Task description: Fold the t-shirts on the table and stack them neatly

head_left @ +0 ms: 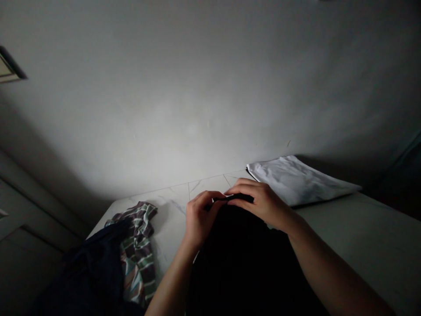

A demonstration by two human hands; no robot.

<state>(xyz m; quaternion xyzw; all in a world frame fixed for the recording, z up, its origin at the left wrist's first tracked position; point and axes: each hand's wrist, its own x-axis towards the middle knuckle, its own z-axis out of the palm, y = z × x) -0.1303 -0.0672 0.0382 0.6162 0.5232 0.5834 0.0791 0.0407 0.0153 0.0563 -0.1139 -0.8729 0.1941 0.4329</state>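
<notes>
A black cloth hangs down from my two hands in the lower middle of the view, over the near part of the table. My left hand pinches its upper edge between thumb and fingers. Close beside it, with fingertips nearly touching, my right hand grips the same edge, thumb below and fingers above. The cloth is too dark to show its shape or any folds.
A white folded cloth lies at the back right of the marble-patterned table, against the wall. Striped cloth and dark blue cloth are heaped at the left. A framed thing hangs upper left.
</notes>
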